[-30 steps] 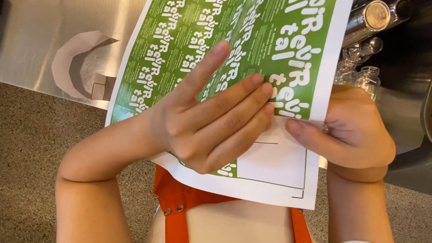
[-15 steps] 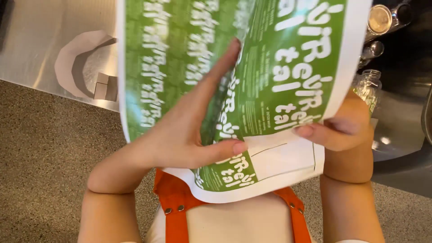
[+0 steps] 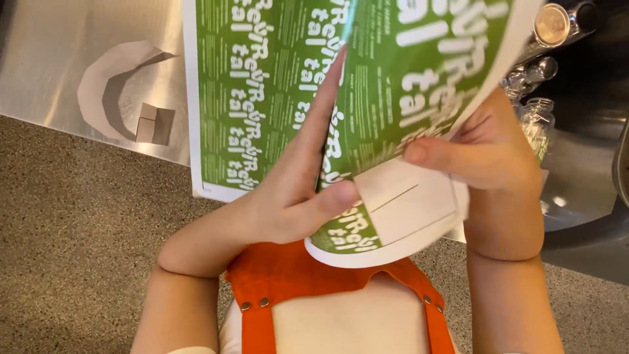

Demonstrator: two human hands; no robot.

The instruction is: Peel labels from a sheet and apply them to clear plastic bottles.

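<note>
A large sheet of stiff green paper printed all over with white lettering, white along its border, is held up over the edge of a brushed steel counter, bent along a line running up its middle so the right half rises and curls toward the person. The left hand lies flat in that bend, fingers straight and pressed together, pointing up along the crease, while its thumb hooks across the lower edge of the raised half. The right hand grips that raised half from the other side, thumb on the white blank corner panel, the fingers closed in behind the paper where I cannot see them. On the counter to the left sits a curved grey cardboard offcut with a small square piece just beside it. Clear glass jars stand near the right hand. An orange apron shows below, above speckled floor.
</note>
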